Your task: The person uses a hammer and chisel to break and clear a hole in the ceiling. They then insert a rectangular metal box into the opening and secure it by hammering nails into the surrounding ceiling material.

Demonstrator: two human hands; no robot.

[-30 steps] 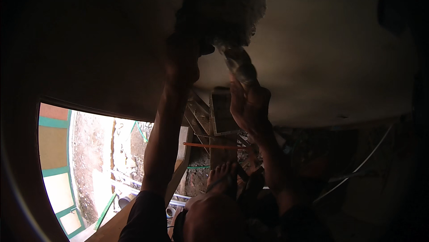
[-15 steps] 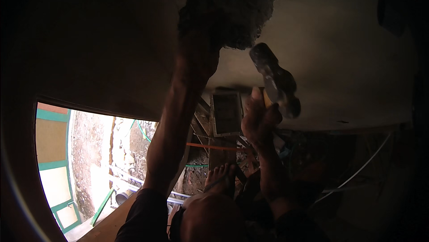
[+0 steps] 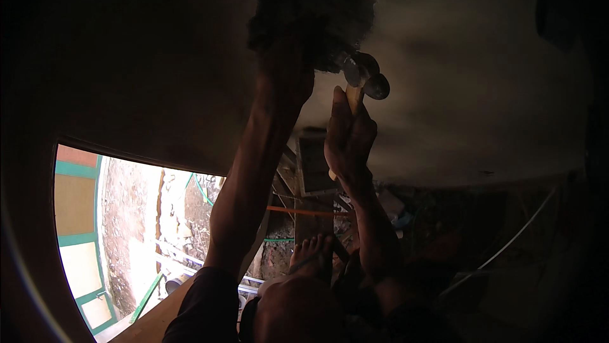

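Observation:
My right hand (image 3: pixel 350 137) is wrapped round the yellowish wooden handle of a ball-peen hammer (image 3: pixel 354 98). Its dark metal head is up at the lower right edge of a rough, broken-out hole (image 3: pixel 317 10) in the plain wall. My left hand (image 3: pixel 285 77) reaches up to the hole's lower left edge. It looks closed, but its fingers are lost in the dark, and what they grip cannot be made out. The hammer head is just to the right of that hand; whether it touches anything there is unclear.
Below the hole, a rectangular framed box (image 3: pixel 319 165) sits by the wall. My bare foot (image 3: pixel 312 255) is on a plank, near an orange strip (image 3: pixel 307 211). At left, a bright opening shows rubble ground, pipes and a green-framed panel (image 3: pixel 76 200). A pale cable (image 3: pixel 507 241) runs at right.
My right hand has swung the hammer up and to the left, bringing its head to the hole's edge. My left hand stays at the hole. The view has shifted slightly.

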